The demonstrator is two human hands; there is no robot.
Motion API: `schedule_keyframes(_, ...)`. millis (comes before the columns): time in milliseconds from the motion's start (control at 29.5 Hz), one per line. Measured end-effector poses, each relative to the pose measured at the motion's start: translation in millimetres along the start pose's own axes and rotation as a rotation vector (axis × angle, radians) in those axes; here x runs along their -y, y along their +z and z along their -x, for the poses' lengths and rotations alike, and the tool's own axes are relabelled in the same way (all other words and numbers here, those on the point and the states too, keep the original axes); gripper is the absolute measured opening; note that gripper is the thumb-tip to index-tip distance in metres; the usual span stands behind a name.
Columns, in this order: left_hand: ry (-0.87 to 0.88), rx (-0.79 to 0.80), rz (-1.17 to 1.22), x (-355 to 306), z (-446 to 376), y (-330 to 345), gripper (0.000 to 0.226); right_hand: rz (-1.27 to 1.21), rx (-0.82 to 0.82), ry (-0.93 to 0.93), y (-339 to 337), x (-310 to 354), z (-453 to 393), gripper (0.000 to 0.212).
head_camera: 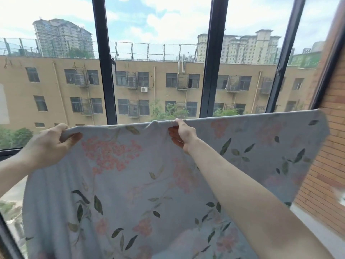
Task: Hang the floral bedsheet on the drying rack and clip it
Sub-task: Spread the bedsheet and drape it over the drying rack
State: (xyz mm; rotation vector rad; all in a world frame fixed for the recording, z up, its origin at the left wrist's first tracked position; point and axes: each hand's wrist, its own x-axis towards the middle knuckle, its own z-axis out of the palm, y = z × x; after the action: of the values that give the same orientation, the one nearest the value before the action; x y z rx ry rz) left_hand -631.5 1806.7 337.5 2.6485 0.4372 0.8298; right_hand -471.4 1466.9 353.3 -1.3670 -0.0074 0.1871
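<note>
- The bedsheet (141, 184) hangs spread in front of the window (156, 71), its top edge running level from the left hand across to the brick wall (332, 146) on the right.
- The left hand (47, 144) grips the top edge near its left corner, fingers curled over the fold.
- The right hand (182, 134) pinches the same edge about midway, thumb on top.
- No rail or clips show; the edge probably lies over a hidden bar.
- The step looks like spreading and smoothing; next, judged, comes evening out the edge, then clipping.
</note>
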Motion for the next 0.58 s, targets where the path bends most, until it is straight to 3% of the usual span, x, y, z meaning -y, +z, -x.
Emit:
schedule_keyframes(170, 0.011, -0.021, 0.021, -1.9, 1.4, -0.1, 0.038, -0.058, -0.022, 0.008, -4.0, 5.2, 3.9, 0.014)
schedule_keyframes(577, 0.045, -0.009, 0.062, -26.0, 42.0, -27.4, 0.05, -0.036, -0.064, -0.065, -27.2, 7.1, 19.9, 0.013)
